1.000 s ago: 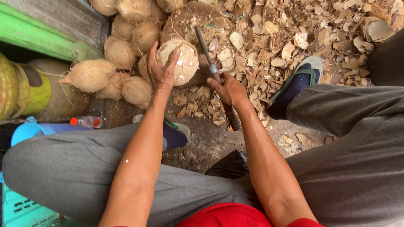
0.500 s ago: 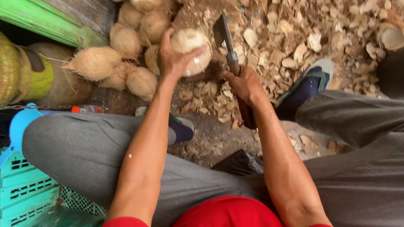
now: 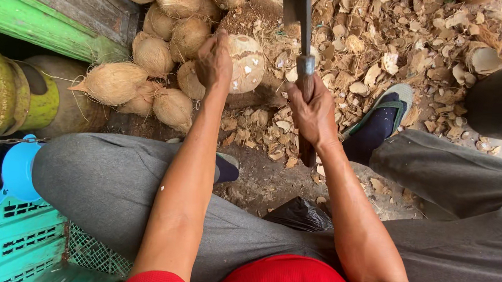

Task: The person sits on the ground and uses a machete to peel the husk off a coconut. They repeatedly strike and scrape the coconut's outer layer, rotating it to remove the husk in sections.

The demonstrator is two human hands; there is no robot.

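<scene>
On the worn wooden chopping block point(image 3: 255, 16), the left hand point(image 3: 214, 60) clamps its fingers over a pale, partly shelled round coconut point(image 3: 245, 63), pinning it down. Just beside it, the right hand point(image 3: 313, 113) grips a wooden-handled steel cleaver point(image 3: 300, 7), blade raised upright. Husked brown coconuts point(image 3: 151, 49) crowd the left.

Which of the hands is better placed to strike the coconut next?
Right. The right hand grips the cleaver, blade raised near the coconut. The left hand rests on the coconut, steadying it.
</scene>
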